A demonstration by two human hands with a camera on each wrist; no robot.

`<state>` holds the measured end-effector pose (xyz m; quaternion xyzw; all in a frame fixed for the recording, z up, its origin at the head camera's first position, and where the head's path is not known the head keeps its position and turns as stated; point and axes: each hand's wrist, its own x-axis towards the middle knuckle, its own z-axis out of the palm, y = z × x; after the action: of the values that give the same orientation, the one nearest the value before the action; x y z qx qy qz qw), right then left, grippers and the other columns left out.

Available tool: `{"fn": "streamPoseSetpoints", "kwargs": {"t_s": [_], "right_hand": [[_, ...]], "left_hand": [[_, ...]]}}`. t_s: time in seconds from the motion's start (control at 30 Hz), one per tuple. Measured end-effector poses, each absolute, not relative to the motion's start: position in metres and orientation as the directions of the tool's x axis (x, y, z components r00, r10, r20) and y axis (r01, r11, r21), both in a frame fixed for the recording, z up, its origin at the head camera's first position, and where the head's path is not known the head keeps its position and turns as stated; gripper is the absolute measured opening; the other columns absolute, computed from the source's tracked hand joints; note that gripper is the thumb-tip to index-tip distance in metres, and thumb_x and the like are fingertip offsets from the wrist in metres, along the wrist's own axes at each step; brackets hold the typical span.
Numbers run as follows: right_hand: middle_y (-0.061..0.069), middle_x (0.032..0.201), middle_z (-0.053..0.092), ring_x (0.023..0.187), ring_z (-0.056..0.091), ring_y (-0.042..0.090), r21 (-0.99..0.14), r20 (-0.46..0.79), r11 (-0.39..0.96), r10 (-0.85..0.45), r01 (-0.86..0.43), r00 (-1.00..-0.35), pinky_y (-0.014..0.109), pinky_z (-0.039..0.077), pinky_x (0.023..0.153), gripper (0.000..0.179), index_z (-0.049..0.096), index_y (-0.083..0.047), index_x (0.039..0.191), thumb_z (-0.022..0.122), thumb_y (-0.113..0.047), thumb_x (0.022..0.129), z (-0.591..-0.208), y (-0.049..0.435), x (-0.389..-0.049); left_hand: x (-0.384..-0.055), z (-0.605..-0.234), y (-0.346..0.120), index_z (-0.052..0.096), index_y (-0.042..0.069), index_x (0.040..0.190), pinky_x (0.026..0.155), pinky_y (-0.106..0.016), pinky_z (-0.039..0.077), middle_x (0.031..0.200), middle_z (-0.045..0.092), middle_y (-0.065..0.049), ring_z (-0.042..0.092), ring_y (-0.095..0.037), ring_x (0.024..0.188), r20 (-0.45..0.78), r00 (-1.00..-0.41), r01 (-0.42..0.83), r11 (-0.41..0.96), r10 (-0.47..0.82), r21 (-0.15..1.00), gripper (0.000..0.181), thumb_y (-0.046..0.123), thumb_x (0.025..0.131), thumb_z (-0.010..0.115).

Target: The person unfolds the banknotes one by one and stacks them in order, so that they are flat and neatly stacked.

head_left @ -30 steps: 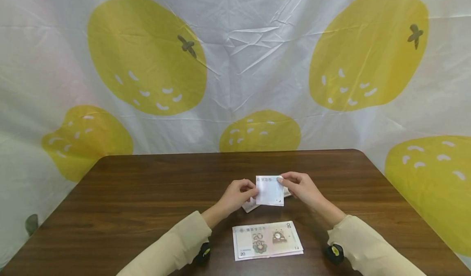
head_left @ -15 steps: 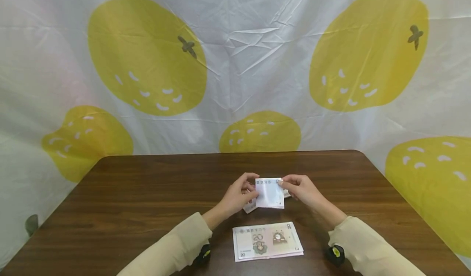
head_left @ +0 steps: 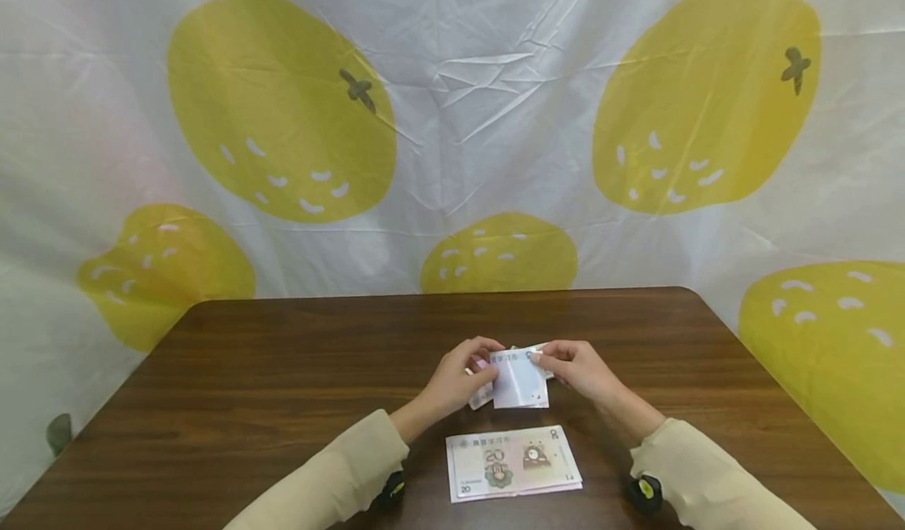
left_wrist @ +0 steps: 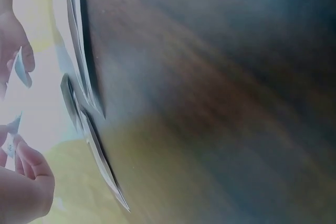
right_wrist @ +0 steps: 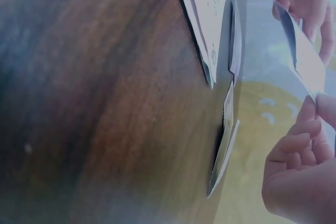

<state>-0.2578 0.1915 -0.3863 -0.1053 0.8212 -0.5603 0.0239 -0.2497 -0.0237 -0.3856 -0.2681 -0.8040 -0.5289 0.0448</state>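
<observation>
A folded play banknote [head_left: 519, 382] is held up between both hands over the middle of the table. My left hand [head_left: 451, 377] pinches its left edge with thumb and fingers. At the upper right corner, my right hand [head_left: 583, 369] grips it between thumb and index finger. In the right wrist view the folded note [right_wrist: 307, 59] shows edge-on, apart from the table. Behind and below it lie other folded notes [head_left: 481, 396], partly hidden by the held note and left hand. Nearer the body, a small stack of flat 20 notes [head_left: 514, 463] rests on the table.
The dark wood table [head_left: 318, 373] reaches back to a white curtain [head_left: 452, 145] printed with large yellow fruit. In the left wrist view, note edges [left_wrist: 97, 156] lift slightly from the tabletop.
The folded note has come down a little and tilted slightly. My left fingers first spread, then closed in along its edge. The flat stack has stayed put.
</observation>
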Motion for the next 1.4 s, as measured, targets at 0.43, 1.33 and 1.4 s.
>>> {"fn": "streamPoseSetpoints", "kwargs": {"t_s": [0.43,1.33,1.4], "right_hand": [[0.001,0.054,0.042,0.047,0.038,0.012,-0.934,0.052,0.334,-0.22,-0.125,-0.974,0.023,0.03,0.043,0.026,0.061,0.001,0.086,0.062,-0.025,0.082,-0.388,0.19,-0.253],[0.005,0.062,0.049,0.049,0.04,0.012,-0.948,0.036,0.306,-0.171,-0.088,-0.985,0.024,0.033,0.045,0.026,0.061,0.004,0.094,0.062,-0.019,0.082,-0.386,0.196,-0.248],[0.004,0.061,0.049,0.049,0.04,0.012,-0.948,0.034,0.307,-0.168,-0.085,-0.985,0.024,0.033,0.045,0.027,0.061,0.004,0.094,0.062,-0.02,0.082,-0.386,0.197,-0.248]], "left_hand": [[-0.257,-0.389,-0.025,0.064,0.006,0.086,0.057,-0.023,0.038,0.07,0.05,0.003,0.045,-0.011,0.065,0.343,-0.863,0.464,0.313,0.37,0.829,0.008,0.012,0.082,0.062],[-0.231,-0.359,-0.039,0.061,-0.012,0.097,0.085,-0.032,0.038,0.101,0.059,-0.022,0.052,-0.025,0.099,0.163,-0.911,0.237,0.156,0.38,0.959,0.041,0.018,0.096,0.033],[-0.231,-0.359,-0.04,0.062,-0.012,0.096,0.09,-0.036,0.034,0.102,0.059,-0.022,0.048,-0.029,0.106,0.21,-0.901,0.293,0.177,0.381,0.939,0.031,0.01,0.093,0.04]]}}
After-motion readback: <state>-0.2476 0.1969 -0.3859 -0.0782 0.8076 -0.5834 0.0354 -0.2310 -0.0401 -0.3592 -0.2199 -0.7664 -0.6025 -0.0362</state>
